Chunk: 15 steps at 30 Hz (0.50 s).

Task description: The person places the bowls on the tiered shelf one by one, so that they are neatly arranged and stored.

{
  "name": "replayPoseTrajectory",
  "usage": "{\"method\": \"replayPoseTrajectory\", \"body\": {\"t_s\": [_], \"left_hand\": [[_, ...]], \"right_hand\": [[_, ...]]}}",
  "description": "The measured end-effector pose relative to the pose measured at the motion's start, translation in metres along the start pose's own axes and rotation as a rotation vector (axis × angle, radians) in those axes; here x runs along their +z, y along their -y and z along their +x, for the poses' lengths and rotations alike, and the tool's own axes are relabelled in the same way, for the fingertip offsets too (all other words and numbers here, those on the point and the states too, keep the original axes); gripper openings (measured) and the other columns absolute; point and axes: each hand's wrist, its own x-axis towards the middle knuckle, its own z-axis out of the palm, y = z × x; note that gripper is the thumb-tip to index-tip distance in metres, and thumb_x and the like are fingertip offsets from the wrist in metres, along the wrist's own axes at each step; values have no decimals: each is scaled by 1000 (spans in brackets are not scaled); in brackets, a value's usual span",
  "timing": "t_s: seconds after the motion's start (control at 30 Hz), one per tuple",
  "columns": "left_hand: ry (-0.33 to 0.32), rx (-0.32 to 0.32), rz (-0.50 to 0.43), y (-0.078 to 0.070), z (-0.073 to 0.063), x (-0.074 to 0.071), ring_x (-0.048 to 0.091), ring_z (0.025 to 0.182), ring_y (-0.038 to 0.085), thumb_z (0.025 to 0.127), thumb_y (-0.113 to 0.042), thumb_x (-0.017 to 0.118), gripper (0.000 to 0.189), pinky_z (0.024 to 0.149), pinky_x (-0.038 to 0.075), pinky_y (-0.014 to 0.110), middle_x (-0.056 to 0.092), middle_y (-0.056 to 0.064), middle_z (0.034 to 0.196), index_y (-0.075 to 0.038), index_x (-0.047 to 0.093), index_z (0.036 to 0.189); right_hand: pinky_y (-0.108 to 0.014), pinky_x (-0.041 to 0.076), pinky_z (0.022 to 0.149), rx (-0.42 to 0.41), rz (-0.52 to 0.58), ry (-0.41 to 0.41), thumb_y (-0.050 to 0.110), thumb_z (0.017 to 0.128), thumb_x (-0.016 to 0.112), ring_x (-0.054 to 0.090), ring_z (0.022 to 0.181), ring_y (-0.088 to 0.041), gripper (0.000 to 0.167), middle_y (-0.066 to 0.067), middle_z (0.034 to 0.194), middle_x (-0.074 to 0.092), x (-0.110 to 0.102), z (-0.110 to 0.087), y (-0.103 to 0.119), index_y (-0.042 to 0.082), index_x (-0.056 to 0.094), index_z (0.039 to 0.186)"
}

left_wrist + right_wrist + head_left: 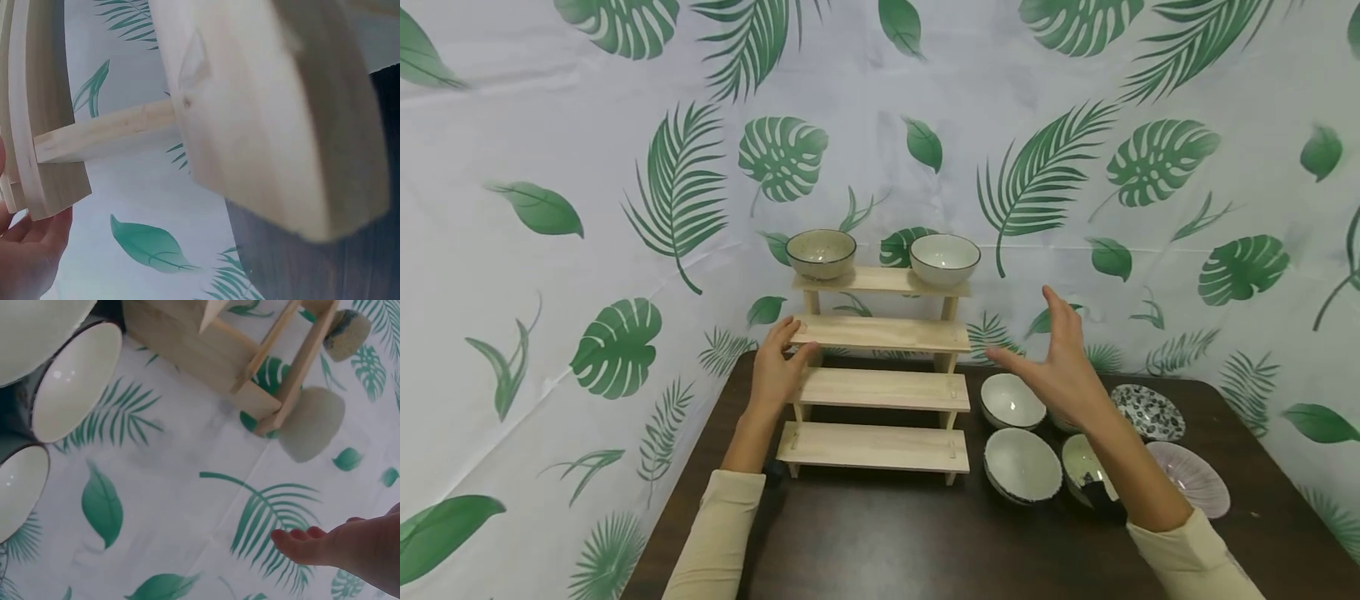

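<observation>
A pale wooden tiered stand [880, 392] with several shelves stands on the dark table. My left hand [778, 367] is at the left end of its second shelf from the top, thumb and fingers apart. In the left wrist view the fingers [59, 231] show just past a board end, partly hidden behind it. My right hand [1063, 362] is raised to the right of the stand, thumb spread from the fingers, holding nothing. On the top shelf sit a greyish speckled bowl [822, 254] at the left and a white dark-rimmed bowl [945, 258] at the right.
Right of the stand stand a white bowl [1011, 400], a larger pale bowl [1022, 467] and a greenish bowl [1084, 467], partly behind my right forearm. Farther right are a black-and-white patterned dish [1148, 411] and a pinkish dish [1191, 479]. A leaf-print cloth [880, 100] hangs behind.
</observation>
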Motion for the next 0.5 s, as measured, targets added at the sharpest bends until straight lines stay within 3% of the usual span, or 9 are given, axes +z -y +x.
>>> {"method": "replayPoseTrajectory", "body": {"t_s": [0.23,0.4,0.5], "left_hand": [[11,-35,29,3,0,-2,49,143,39,93,-27,77,63,115,44,55,46,14,161,-2,56,147],[19,-18,99,5,-1,-4,40,152,36,95,-34,75,62,122,35,55,47,11,161,-7,57,147],[10,0,150,7,-1,-3,41,151,36,95,-36,74,61,121,35,55,48,10,160,-8,58,147]], "right_hand": [[-84,24,106,22,-36,-7,56,87,77,10,156,-54,121,-22,173,-5,-12,-20,-17,24,-7,167],[-84,23,107,31,-60,-34,54,87,79,11,155,-53,121,-23,172,-2,-18,-36,-32,20,-4,167],[-84,24,106,31,-73,-58,52,86,80,12,154,-54,119,-25,172,2,-22,-45,-44,17,-1,167]]}}
